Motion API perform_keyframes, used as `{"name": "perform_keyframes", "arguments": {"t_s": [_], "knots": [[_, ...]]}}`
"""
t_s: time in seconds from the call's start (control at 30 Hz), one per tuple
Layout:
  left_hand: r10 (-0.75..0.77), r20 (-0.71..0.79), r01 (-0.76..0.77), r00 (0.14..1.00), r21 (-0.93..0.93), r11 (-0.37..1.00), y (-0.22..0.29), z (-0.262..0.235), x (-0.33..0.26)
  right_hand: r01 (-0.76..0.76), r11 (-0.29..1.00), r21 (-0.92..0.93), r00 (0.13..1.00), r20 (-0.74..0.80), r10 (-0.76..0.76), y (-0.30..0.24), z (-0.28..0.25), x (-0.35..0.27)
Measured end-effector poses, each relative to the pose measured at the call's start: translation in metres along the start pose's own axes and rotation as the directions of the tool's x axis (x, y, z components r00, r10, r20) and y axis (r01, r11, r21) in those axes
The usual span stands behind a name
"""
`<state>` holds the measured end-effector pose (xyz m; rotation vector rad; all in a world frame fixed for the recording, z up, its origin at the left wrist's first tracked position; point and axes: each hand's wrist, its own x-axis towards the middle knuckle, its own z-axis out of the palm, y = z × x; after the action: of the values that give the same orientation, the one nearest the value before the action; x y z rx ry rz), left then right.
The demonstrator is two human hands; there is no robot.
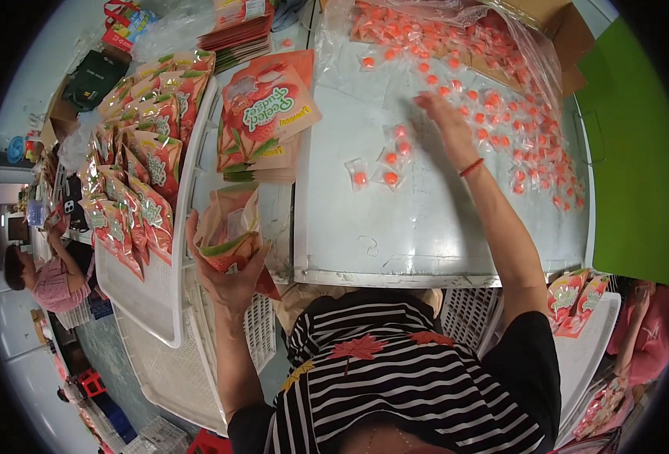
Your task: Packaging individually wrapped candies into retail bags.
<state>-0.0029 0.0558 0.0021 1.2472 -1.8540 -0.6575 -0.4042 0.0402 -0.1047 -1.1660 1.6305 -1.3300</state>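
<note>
Left of frame ctr: pouch (234,219) in L hand (232,281), R hand (446,125) out by the sweets (492,98)

Filling step, prob.: one pouch looks opened, w/ its pale inside partly showing; can't tell how many sweets, if any, are in it. L fingers are curled round it, thumb on one side, rest on the other, holding it off the table (334,246). R hand is over the table, upper ctr, beside the loose sweets; its fingers look fairly straight & close together, no sweet visible in them, but can't tell what's under the palm.

Wrapped orange-red sweets lie scattered upper right, w/ a big heap under clear plastic (535,57) at the top. A small group (390,178) sits apart, ctr of frame, betw. pouch & R hand. Flat pouches (262,113) are stacked upper ctr-left; plump ones (149,163) fill much of the white tray (169,325) at left.

Next move likely calls for R fingers to gather a few sweets & bring them to the pouch mouth, w/ L hand keeping it parted & steady. Wrappers look slick, so a loose pinch could drop some.
</note>
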Motion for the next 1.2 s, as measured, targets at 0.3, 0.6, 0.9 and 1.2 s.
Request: {"name": "perform_keyframes", "arguments": {"t_s": [0.3, 0.6, 0.9, 1.2], "knots": [[0.024, 0.061, -0.019, 0.998, -0.07, 0.997, 0.0, 0.014, 0.004, 0.07, 0.742, -0.667, 0.914, -0.256, -0.316, 0.007, -0.037, 0.024], [0.028, 0.045, -0.026, 0.999, -0.048, 0.998, -0.004, 0.013, -0.003, 0.168, 0.336, -0.927, 0.928, 0.034, -0.371, 0.022, 0.002, 0.048], [0.113, 0.041, -0.114, 0.993, 0.018, 0.993, -0.001, 0.009, 0.004, 0.096, 0.995, 0.024, 0.985, -0.148, -0.091, -0.001, 0.01, -0.052], [0.077, 0.038, -0.077, 0.996, -0.01, 0.997, 0.01, 0.016, 0.008, 0.31, 0.667, -0.678, 0.905, -0.005, -0.426, -0.018, 0.033, -0.084]]}}
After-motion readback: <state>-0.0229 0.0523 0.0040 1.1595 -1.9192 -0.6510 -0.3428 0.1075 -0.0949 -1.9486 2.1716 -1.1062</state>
